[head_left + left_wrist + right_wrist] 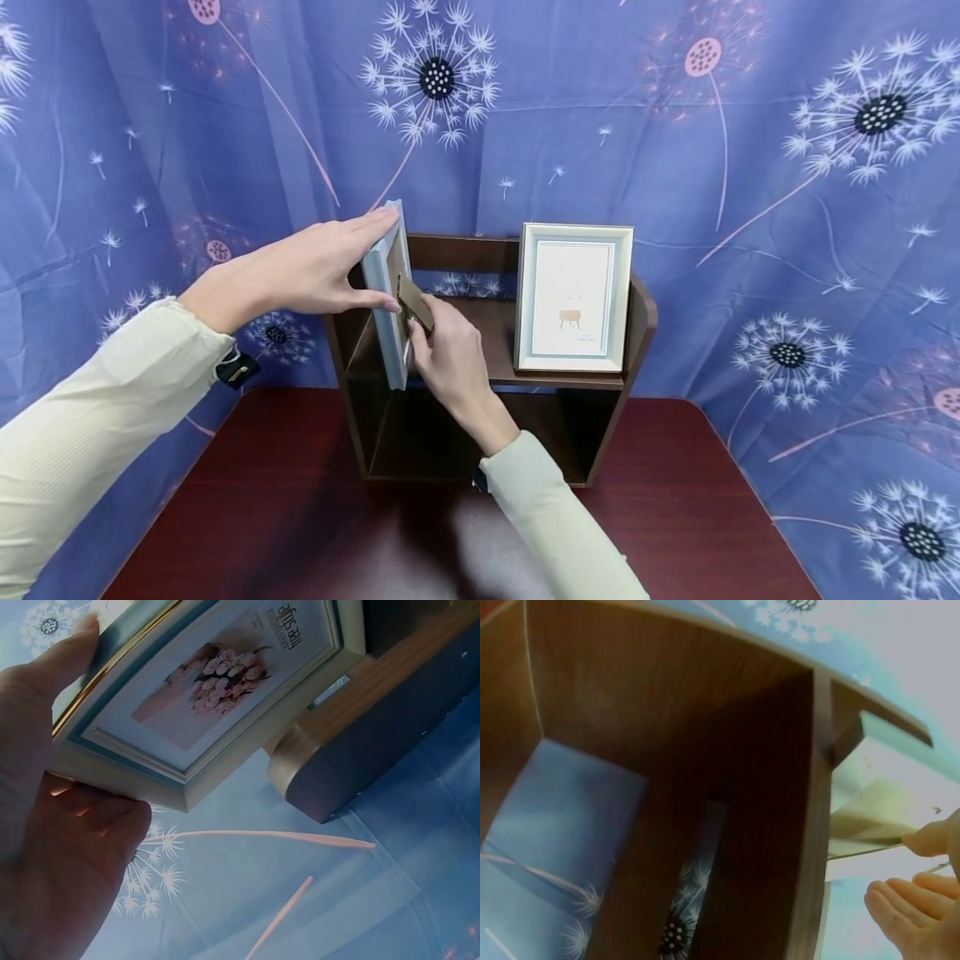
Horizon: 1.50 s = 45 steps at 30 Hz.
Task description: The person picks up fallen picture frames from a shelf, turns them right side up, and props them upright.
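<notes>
My left hand (pixel 307 267) grips a pale blue and white picture frame (pixel 388 337) by its edge, thumb on the back side. The frame stands upright and turned sideways at the left of a dark brown shelf (pixel 498 333). In the left wrist view its front shows a picture of pink flowers (pixel 229 682) with lettering. Behind the frame, my right hand (pixel 453 350) pinches the brown support leg (pixel 415 302), which is swung out from the backing. The right wrist view catches the right hand (pixel 919 900) at the leg's edge, beside the shelf's side.
A second picture frame (pixel 575 296), with a small chair drawing, leans on the shelf's right half. The shelf sits on a dark red table (pixel 675 500). Blue curtains (pixel 540 125) with dandelion prints hang behind and at both sides.
</notes>
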Motion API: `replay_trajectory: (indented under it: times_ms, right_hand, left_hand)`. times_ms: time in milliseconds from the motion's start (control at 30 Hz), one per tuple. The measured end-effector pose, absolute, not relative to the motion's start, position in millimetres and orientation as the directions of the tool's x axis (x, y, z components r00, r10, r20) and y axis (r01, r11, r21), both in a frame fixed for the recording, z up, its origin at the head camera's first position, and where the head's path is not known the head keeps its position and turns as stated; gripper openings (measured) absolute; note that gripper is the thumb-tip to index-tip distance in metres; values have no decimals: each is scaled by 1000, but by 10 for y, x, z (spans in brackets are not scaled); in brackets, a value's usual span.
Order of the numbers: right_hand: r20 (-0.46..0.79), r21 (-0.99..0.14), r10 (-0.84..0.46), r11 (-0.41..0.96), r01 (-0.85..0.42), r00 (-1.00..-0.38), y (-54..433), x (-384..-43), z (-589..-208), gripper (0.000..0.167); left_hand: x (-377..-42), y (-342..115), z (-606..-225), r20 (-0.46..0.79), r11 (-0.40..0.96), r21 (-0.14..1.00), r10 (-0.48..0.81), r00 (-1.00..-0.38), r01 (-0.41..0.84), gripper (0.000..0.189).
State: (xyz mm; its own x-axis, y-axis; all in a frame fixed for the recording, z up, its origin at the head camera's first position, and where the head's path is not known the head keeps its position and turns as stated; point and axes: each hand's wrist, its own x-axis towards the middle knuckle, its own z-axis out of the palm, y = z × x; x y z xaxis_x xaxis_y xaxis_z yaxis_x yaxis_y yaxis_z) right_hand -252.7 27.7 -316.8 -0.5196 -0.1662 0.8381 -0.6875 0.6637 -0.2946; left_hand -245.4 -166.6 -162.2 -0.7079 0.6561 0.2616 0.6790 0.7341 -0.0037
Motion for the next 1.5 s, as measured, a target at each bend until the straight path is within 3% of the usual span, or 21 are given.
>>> replay_trajectory:
  times_ms: [100, 233, 400, 600, 933, 1133, 1500]
  right_hand:
    - [818, -268, -187, 712, -649, -544, 288, -2602, -3137, 33]
    - [813, -229, -199, 753, -616, -547, 293, -2671, -3130, 23]
    - [830, -212, -179, 775, -596, -528, 344, -2734, -3144, 9]
    - [856, -191, -164, 781, -595, -490, 445, -2743, -3140, 6]
    - [884, -69, -219, 813, -578, -413, 632, -2684, -3158, 5]
    - [901, 13, -246, 840, -543, -358, 711, -2673, -3186, 17]
    - [887, 56, -267, 872, -487, -376, 791, -2625, -3204, 21]
  left_hand:
    - [-2464, -1639, -1618, 256, 732, -1, 659, -707, 682, 108]
    - [-2496, -1606, -1637, 272, 722, 2, 665, -696, 692, 108]
    - [-2551, -1555, -1651, 286, 707, 3, 677, -679, 707, 106]
    - [-2592, -1489, -1621, 276, 704, 6, 681, -678, 710, 108]
    - [-2625, -1180, -1568, 234, 676, -20, 720, -654, 737, 107]
    - [-2639, -1000, -1548, 199, 659, -45, 743, -640, 751, 102]
    - [-2670, -811, -1618, 156, 656, -7, 746, -647, 755, 99]
